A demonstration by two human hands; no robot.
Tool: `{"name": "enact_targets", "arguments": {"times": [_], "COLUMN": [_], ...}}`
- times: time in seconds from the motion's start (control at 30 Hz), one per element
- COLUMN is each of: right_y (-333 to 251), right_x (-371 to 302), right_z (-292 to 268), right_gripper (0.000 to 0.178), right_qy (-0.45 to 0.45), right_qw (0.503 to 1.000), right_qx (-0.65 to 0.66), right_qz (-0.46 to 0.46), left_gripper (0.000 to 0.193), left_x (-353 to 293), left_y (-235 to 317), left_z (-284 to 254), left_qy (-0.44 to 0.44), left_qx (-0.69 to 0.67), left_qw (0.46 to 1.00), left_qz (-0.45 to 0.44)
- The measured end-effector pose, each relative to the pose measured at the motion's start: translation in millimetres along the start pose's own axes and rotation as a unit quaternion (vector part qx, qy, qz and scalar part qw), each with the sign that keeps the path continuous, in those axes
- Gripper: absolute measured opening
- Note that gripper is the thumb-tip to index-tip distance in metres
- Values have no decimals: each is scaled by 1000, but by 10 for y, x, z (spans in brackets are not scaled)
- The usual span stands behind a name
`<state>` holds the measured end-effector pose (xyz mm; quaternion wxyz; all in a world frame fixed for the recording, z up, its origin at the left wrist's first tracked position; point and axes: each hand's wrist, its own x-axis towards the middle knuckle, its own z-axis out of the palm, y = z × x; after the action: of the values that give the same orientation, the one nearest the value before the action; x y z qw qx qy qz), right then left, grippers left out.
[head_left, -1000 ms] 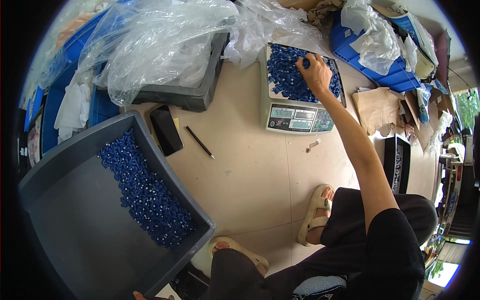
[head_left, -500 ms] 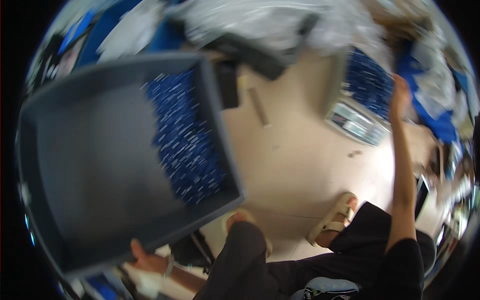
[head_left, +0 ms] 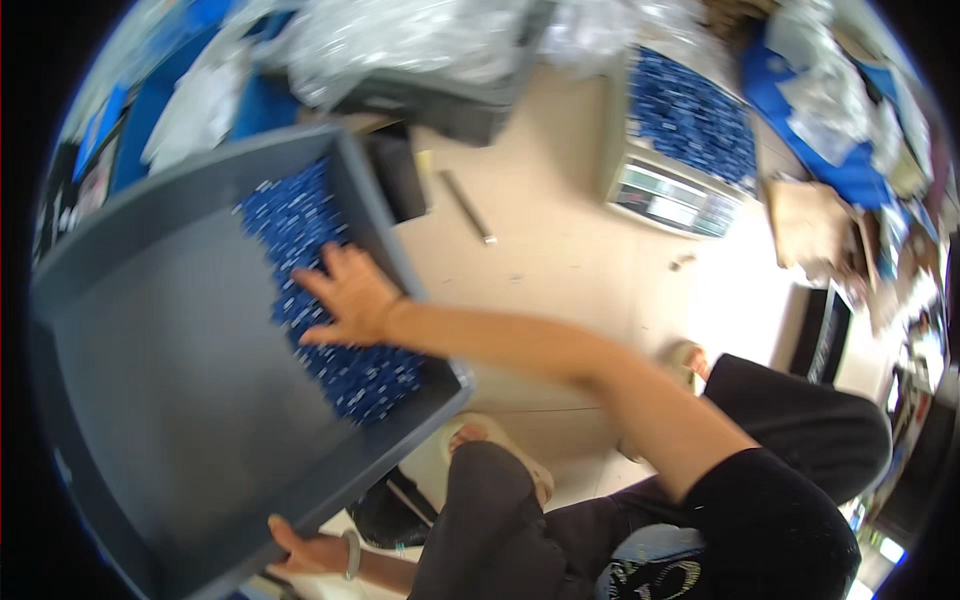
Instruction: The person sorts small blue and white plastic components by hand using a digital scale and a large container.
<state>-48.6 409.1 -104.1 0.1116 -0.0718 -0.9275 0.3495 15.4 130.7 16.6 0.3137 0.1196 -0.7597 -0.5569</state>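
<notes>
A large grey plastic bin (head_left: 160,400) tilts at my left, with a heap of small blue parts with pale bits (head_left: 365,390) gathered along its right wall. My left hand (head_left: 305,552) grips the bin's near rim, thumb over the edge; its other fingers are partly hidden under the bin. Fingers spread, my right hand (head_left: 352,298) reaches across from the right and rests on the heap of blue parts. Whether any part lies under its palm is hidden.
On the floor at the far right stands a digital scale (head_left: 665,200) whose tray carries more small blue parts (head_left: 690,115). Clear plastic bags (head_left: 400,45) pile up at the back. A thin dark bar (head_left: 467,207) lies on the floor. A brown cardboard piece (head_left: 805,225) sits at right.
My right hand has moved left from beside the scale's tray into the bin, onto the blue parts. My left hand keeps its hold on the rim. The view has shifted somewhat.
</notes>
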Motion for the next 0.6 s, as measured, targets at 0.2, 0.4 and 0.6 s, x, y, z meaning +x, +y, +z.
{"name": "enact_targets", "arguments": {"times": [0.2,0.4,0.6], "right_y": [-219,-357,-342], "right_x": [-179,-103,-155], "right_z": [259,406,381], "right_gripper": [66,52,42], "right_qy": [57,76,26], "right_qw": [995,994,996], "right_qx": [-74,-45,36], "right_qz": [35,59,79], "left_gripper": [41,42,48], "left_x": [183,397,205], "left_y": [-140,-243,-122], "left_z": [-69,-214,-97], "left_qy": [-5,-13,-8], "left_qx": [27,21,-1], "left_qw": [998,998,1000], "left_qz": [48,61,19]}}
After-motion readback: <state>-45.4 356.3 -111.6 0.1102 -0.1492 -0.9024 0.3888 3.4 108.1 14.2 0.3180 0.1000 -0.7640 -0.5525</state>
